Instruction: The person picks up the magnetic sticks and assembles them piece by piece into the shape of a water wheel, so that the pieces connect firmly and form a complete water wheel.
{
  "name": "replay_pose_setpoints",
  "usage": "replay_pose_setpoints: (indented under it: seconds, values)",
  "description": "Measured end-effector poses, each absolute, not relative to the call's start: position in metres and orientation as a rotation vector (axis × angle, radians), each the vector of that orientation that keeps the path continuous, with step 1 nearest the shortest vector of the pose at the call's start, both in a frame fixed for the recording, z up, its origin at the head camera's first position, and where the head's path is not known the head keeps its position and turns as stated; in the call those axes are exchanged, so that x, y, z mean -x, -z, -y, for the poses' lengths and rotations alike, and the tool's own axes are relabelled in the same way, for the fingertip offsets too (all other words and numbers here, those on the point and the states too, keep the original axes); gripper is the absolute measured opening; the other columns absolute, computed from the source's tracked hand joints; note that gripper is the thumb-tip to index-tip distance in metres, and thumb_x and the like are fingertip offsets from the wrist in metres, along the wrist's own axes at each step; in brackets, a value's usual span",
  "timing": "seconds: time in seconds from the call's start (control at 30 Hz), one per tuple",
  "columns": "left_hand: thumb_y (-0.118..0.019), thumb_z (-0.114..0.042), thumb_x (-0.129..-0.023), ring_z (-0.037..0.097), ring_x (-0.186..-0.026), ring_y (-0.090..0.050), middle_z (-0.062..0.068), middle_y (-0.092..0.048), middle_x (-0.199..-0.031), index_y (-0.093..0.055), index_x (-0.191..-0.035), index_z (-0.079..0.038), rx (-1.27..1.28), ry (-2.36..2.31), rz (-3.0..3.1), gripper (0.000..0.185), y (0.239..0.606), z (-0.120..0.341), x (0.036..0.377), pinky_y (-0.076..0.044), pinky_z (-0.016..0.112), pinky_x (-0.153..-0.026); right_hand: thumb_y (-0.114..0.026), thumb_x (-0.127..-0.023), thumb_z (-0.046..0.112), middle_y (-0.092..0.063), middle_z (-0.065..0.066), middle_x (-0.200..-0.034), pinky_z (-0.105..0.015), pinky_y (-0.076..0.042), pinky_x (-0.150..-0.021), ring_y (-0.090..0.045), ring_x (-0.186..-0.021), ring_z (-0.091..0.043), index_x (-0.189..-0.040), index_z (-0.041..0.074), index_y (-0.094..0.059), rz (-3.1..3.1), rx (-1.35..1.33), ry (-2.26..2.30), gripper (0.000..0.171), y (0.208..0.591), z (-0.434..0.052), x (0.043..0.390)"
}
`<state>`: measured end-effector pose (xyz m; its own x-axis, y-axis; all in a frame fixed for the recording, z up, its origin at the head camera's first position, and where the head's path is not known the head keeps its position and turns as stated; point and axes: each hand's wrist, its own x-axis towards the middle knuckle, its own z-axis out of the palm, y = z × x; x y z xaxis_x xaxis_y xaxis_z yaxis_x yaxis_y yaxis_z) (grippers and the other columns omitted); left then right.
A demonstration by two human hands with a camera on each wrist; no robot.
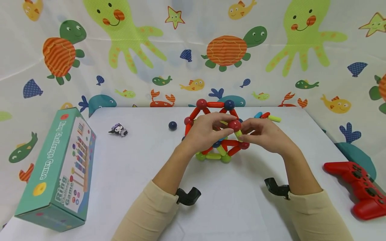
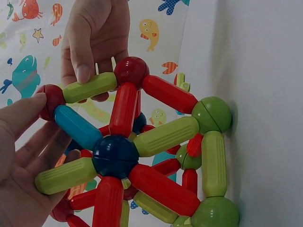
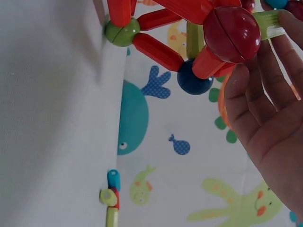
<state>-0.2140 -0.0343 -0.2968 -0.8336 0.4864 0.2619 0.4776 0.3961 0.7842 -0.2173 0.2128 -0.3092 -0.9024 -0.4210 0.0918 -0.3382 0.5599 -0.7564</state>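
Note:
A frame of magnetic rods and balls (image 1: 215, 134) stands mid-table, built of red, green and blue rods with red, dark blue and green balls (image 2: 115, 156). My left hand (image 1: 206, 130) cups its near left side, with the thumb (image 2: 23, 111) against a red ball and the fingers curled behind the rods. My right hand (image 1: 262, 134) pinches a yellow-green rod (image 1: 238, 134) that joins a red ball (image 1: 234, 125) at the frame's upper front. The left wrist view shows that thumb pressing on the green rod (image 2: 90, 87). In the right wrist view, my fingertips (image 3: 284, 28) reach the rod beside the red ball (image 3: 232, 33).
A teal "Ring Challenge Game" box (image 1: 57, 170) lies at the left. A small figurine (image 1: 118, 130) and a loose dark blue ball (image 1: 172, 125) sit behind it. Spare rods (image 1: 268, 116) lie at the back right, and a red game controller (image 1: 359, 187) rests at the right table edge.

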Motion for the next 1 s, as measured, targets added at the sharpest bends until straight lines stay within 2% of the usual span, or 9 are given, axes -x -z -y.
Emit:
replay_pose_setpoints:
  seconds: [0.3,0.47,0.63,0.8,0.9,1.0]
  values:
    - [-0.075,-0.021,-0.096,0.014,-0.113,-0.068,-0.002,-0.073,-0.124,-0.070,-0.134,-0.019,-0.808,-1.568,-2.627,0.038,0.305,0.052,0.213,-0.058,0.029,-0.094,-0.077,-0.093,0.016,-0.071,-0.011,-0.114,-0.026,-0.061,-0.083,-0.070,-0.109,-0.028,-0.117,0.008,-0.072,-2.648,0.641,1.309,0.025,0.311,-0.215,0.219]
    - [-0.073,-0.021,-0.097,0.017,-0.113,-0.068,0.004,-0.073,-0.126,-0.069,-0.133,-0.014,-0.705,-1.628,-2.609,0.037,0.315,0.076,0.213,-0.059,0.034,-0.096,-0.076,-0.094,0.016,-0.069,-0.012,-0.117,-0.027,-0.061,-0.083,-0.068,-0.109,-0.027,-0.118,0.007,-0.071,-2.619,0.612,1.333,0.026,0.311,-0.216,0.219]
    - [-0.073,-0.022,-0.097,0.020,-0.110,-0.070,0.002,-0.073,-0.126,-0.069,-0.133,-0.013,-0.628,-1.692,-2.589,0.037,0.327,0.101,0.211,-0.060,0.036,-0.095,-0.075,-0.095,0.016,-0.069,-0.012,-0.118,-0.029,-0.061,-0.084,-0.068,-0.107,-0.023,-0.118,0.006,-0.072,-2.586,0.603,1.372,0.026,0.311,-0.219,0.219]
    - [-0.071,-0.022,-0.099,0.020,-0.109,-0.071,0.004,-0.074,-0.121,-0.072,-0.128,-0.011,-0.548,-1.835,-2.610,0.031,0.334,0.123,0.214,-0.059,0.036,-0.097,-0.074,-0.097,0.021,-0.071,-0.004,-0.115,-0.028,-0.061,-0.084,-0.068,-0.106,-0.017,-0.119,0.008,-0.072,-2.652,0.591,1.387,0.025,0.309,-0.219,0.218]
    - [-0.068,-0.024,-0.101,0.018,-0.108,-0.070,0.004,-0.075,-0.120,-0.072,-0.127,-0.013,-0.402,-1.930,-2.632,0.029,0.339,0.137,0.221,-0.058,0.030,-0.096,-0.073,-0.097,0.020,-0.071,0.004,-0.113,-0.024,-0.059,-0.082,-0.067,-0.104,-0.014,-0.119,0.008,-0.073,-2.734,0.594,1.476,0.025,0.306,-0.214,0.214]
    - [-0.066,-0.026,-0.102,0.016,-0.106,-0.069,0.005,-0.074,-0.120,-0.073,-0.125,-0.013,-0.124,-2.029,-2.610,0.027,0.348,0.150,0.232,-0.058,0.023,-0.092,-0.073,-0.097,0.015,-0.071,0.004,-0.113,-0.019,-0.058,-0.083,-0.067,-0.104,-0.012,-0.118,0.005,-0.073,-2.792,0.643,1.609,0.024,0.302,-0.203,0.211]
